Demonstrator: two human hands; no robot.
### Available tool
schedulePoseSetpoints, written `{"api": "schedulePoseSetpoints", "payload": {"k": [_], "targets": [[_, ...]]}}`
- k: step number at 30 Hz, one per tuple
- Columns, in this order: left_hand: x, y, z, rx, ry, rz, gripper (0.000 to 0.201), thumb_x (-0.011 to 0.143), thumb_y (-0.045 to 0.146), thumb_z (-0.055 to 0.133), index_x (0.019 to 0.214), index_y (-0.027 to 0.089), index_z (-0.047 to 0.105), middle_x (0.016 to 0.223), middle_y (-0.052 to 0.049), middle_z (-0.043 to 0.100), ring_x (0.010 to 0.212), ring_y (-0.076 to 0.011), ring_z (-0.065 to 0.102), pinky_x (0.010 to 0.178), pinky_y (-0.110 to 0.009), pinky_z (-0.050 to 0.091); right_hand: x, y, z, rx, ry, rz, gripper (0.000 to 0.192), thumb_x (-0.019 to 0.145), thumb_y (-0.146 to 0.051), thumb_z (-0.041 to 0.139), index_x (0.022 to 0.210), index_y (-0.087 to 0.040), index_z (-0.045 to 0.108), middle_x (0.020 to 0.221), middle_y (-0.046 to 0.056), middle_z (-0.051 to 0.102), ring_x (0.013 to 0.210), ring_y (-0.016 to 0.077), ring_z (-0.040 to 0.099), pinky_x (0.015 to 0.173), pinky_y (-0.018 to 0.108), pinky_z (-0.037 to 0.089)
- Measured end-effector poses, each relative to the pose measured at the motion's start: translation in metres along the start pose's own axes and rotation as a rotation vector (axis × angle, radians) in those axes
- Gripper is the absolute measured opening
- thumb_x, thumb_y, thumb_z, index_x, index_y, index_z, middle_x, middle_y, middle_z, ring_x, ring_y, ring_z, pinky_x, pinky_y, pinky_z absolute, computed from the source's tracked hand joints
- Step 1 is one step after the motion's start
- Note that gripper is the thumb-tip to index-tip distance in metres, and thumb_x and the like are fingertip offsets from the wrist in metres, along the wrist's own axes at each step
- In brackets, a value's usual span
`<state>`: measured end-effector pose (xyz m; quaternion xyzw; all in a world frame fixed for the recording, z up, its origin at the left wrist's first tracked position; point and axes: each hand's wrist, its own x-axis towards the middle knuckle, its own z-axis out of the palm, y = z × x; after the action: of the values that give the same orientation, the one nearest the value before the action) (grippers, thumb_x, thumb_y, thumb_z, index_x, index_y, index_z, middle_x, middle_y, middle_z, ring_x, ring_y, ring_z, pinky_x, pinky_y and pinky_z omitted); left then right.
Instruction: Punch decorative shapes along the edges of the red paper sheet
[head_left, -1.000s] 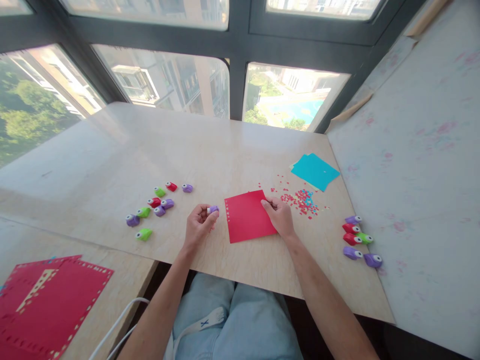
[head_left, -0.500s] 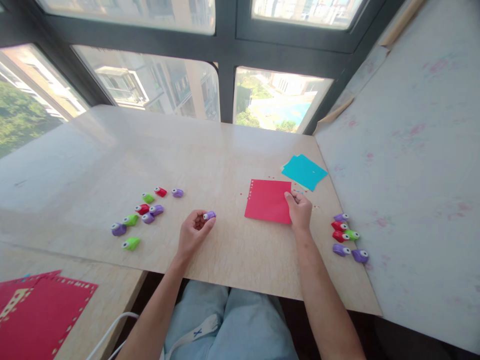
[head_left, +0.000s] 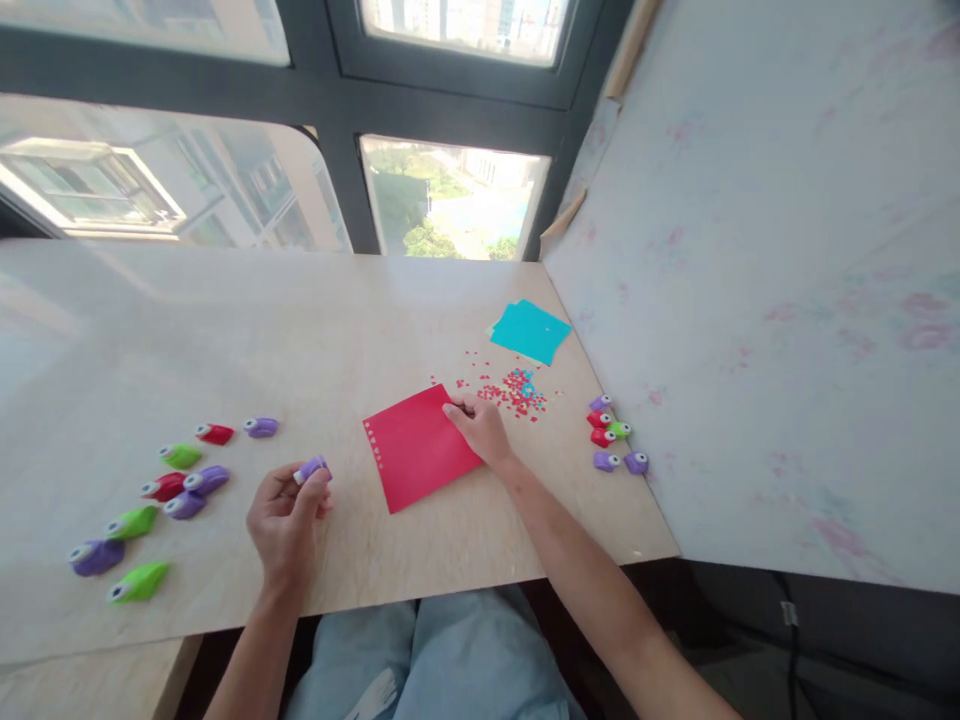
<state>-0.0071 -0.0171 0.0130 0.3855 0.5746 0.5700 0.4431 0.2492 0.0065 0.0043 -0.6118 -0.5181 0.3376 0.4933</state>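
My left hand (head_left: 286,520) holds a small purple paper punch (head_left: 311,468) just above the wooden table (head_left: 315,330). My right hand (head_left: 482,428) rests on the right corner of a red paper square (head_left: 416,455) lying flat on the table; small holes run along the sheet's left edge. A scatter of red and blue paper bits (head_left: 514,388) lies just beyond my right hand.
Several punches in green, red and purple (head_left: 161,490) lie at the left. Another cluster of punches (head_left: 615,435) sits at the right, near the stained wall sheet (head_left: 750,300). Turquoise paper (head_left: 530,330) lies at the far right corner. Windows run behind the table.
The view has swung to the right. My right hand moved the red sheet out to the right, then back toward the middle. My left hand still holds the purple punch.
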Motion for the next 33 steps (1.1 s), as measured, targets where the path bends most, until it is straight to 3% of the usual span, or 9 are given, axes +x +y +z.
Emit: {"api": "schedulePoseSetpoints", "payload": {"k": [3,6,8,11,14,17,22,26,33], "targets": [[-0.014,0.0,0.015,0.019,0.055,0.03,0.034,0.067,0.037,0.079,0.089,0.018,0.062,0.067,0.004,0.059,0.05,-0.0069,0.05,0.045,-0.016,0.041,0.002,0.0,0.0,0.015,0.028,-0.008,0.024,0.081,-0.04,0.056,0.076,-0.018,0.065,0.067,0.0,0.056,0.063,0.0141,0.05,0.062,0.025,0.039],[-0.045,0.008,0.044,0.035,-0.037,0.12,0.031,0.07,0.035,0.078,0.091,0.018,0.064,0.071,0.002,0.061,0.054,-0.0078,0.052,0.049,-0.018,0.044,0.003,-0.001,-0.002,0.079,0.037,0.018,0.026,0.081,-0.041,0.056,0.071,-0.018,0.061,0.063,-0.002,0.049,0.06,0.0126,0.044,0.058,0.024,0.034],[-0.072,0.019,0.071,0.045,-0.184,0.211,0.026,0.075,0.034,0.074,0.094,0.018,0.064,0.073,0.001,0.062,0.057,-0.0089,0.053,0.05,-0.019,0.045,0.004,-0.003,-0.003,0.183,0.058,0.076,0.028,0.079,-0.045,0.058,0.071,-0.018,0.06,0.061,-0.003,0.046,0.057,0.0118,0.04,0.054,0.023,0.032],[-0.11,0.039,0.115,0.055,-0.537,0.437,0.02,0.082,0.028,0.068,0.099,0.019,0.063,0.074,0.0,0.062,0.058,-0.0093,0.054,0.052,-0.019,0.045,0.006,-0.004,-0.005,0.334,0.093,0.142,0.033,0.077,-0.05,0.061,0.07,-0.019,0.054,0.06,-0.005,0.042,0.055,0.0106,0.035,0.051,0.023,0.029],[-0.136,0.051,0.159,0.164,-0.884,0.647,0.018,0.085,0.028,0.065,0.1,0.018,0.063,0.077,-0.001,0.063,0.062,-0.01,0.055,0.057,-0.021,0.046,0.007,-0.005,-0.006,0.373,0.073,0.116,0.037,0.08,-0.052,0.059,0.069,-0.018,0.051,0.061,-0.005,0.04,0.057,0.01,0.033,0.052,0.023,0.027],[-0.145,0.045,0.196,0.428,-1.036,0.865,0.014,0.086,0.031,0.064,0.093,0.019,0.066,0.086,-0.004,0.065,0.08,-0.0169,0.061,0.071,-0.029,0.051,0.007,-0.005,-0.006,0.342,0.071,0.082,0.037,0.081,-0.052,0.06,0.068,-0.017,0.052,0.061,-0.006,0.04,0.059,0.0098,0.033,0.053,0.023,0.027],[-0.145,0.028,0.233,0.853,-1.279,0.897,0.014,0.086,0.032,0.062,0.089,0.019,0.068,0.089,-0.006,0.066,0.092,-0.0236,0.061,0.079,-0.036,0.053,0.007,-0.006,-0.004,0.308,0.082,0.095,0.037,0.08,-0.051,0.058,0.065,-0.018,0.052,0.057,-0.007,0.039,0.057,0.01,0.034,0.052,0.023,0.024],[-0.149,0.027,0.25,1.021,-1.404,0.894,0.014,0.085,0.03,0.063,0.086,0.018,0.069,0.09,-0.009,0.068,0.093,-0.0258,0.063,0.079,-0.037,0.054,0.009,-0.006,-0.002,0.305,0.097,0.103,0.035,0.078,-0.051,0.058,0.063,-0.019,0.052,0.056,-0.007,0.04,0.056,0.0101,0.034,0.053,0.023,0.025],[-0.151,0.021,0.273,1.102,-1.429,0.848,0.019,0.085,0.032,0.064,0.095,0.016,0.068,0.097,-0.011,0.068,0.095,-0.0268,0.064,0.08,-0.037,0.054,0.009,-0.007,0.0,0.286,0.124,0.082,0.035,0.077,-0.048,0.056,0.059,-0.02,0.048,0.055,-0.007,0.037,0.056,0.0097,0.033,0.054,0.022,0.024]]}}
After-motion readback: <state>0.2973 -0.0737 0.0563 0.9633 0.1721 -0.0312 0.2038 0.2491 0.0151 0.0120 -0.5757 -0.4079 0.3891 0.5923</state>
